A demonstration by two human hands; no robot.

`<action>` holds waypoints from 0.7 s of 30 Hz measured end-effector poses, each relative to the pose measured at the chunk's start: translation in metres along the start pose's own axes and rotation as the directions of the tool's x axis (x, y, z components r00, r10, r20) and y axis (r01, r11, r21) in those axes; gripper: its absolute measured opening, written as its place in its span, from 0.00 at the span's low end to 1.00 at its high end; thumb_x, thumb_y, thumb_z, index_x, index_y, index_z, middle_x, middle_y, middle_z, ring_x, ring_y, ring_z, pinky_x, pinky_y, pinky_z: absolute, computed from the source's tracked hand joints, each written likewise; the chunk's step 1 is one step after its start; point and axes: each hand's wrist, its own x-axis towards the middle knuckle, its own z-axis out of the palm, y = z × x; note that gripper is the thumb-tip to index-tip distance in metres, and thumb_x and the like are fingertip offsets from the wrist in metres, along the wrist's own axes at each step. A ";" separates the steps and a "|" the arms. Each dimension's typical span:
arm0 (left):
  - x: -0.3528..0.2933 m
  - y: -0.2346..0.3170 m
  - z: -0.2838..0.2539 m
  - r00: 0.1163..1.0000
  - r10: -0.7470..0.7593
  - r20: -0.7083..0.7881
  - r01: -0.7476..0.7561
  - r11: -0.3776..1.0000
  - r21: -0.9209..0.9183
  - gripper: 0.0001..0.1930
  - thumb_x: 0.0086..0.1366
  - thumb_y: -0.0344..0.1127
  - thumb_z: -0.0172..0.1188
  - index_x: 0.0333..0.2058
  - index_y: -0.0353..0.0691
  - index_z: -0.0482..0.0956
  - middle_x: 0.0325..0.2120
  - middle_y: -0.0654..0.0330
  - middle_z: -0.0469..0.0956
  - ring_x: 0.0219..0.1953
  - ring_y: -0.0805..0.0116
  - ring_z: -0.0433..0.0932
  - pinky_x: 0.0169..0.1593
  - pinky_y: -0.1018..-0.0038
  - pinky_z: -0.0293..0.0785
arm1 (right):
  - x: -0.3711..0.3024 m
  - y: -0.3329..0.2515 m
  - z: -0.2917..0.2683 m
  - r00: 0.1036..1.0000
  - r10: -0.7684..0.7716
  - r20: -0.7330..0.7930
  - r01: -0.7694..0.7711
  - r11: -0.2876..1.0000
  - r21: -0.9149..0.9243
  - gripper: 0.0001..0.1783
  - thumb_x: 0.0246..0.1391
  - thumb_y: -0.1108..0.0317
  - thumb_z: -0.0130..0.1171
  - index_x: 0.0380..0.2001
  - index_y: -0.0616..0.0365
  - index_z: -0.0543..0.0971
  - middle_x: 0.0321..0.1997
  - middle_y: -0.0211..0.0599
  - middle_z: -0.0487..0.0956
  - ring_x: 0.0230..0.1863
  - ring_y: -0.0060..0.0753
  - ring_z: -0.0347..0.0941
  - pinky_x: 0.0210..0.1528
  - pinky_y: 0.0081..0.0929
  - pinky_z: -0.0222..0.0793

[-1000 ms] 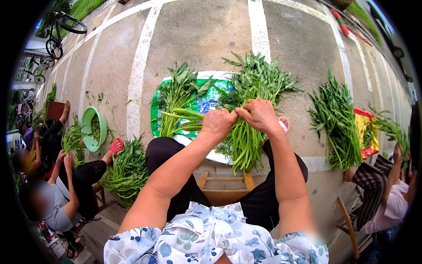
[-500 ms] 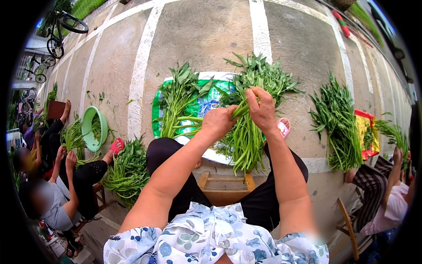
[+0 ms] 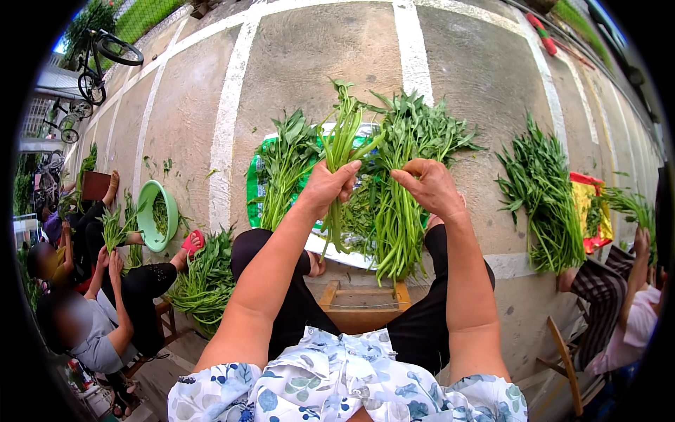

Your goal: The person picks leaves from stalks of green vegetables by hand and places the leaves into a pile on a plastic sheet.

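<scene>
My left hand [image 3: 329,186] is closed round a bunch of long-stemmed leafy greens [image 3: 343,133], held upright over the sack with leaves at the top and stems hanging below the fist. To its right my right hand [image 3: 430,186] is apart from that bunch, above a big pile of the same greens [image 3: 399,235]. Its thumb and forefinger are pinched; whatever is between them is too small to make out. A second, smaller pile of greens [image 3: 285,172] lies left of my left hand. Both piles rest on a green and white plastic sack [image 3: 254,190], with loose leaves between them.
In front of me is a small wooden stool [image 3: 362,320]. A pale green basin [image 3: 145,214] stands to the left, near another heap of greens [image 3: 204,285] and a seated person [image 3: 105,330]. At right lie more greens [image 3: 541,200] and a red-yellow bag [image 3: 598,232], by another person [image 3: 619,316].
My hands have drawn apart. The left has moved left and turned the bunch upright; the right has come off the bunch and lowered slightly.
</scene>
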 end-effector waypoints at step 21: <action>-0.012 0.011 -0.005 0.949 -0.011 0.315 0.117 0.940 -0.320 0.06 0.63 0.37 0.52 0.33 0.43 0.68 0.14 0.69 0.63 0.12 0.80 0.60 0.17 0.81 0.56 | 0.007 0.007 0.031 0.997 -0.083 0.007 0.083 0.997 0.011 0.24 0.48 0.65 0.54 0.50 0.61 0.69 0.50 0.48 0.71 0.51 0.50 0.67 0.52 0.37 0.64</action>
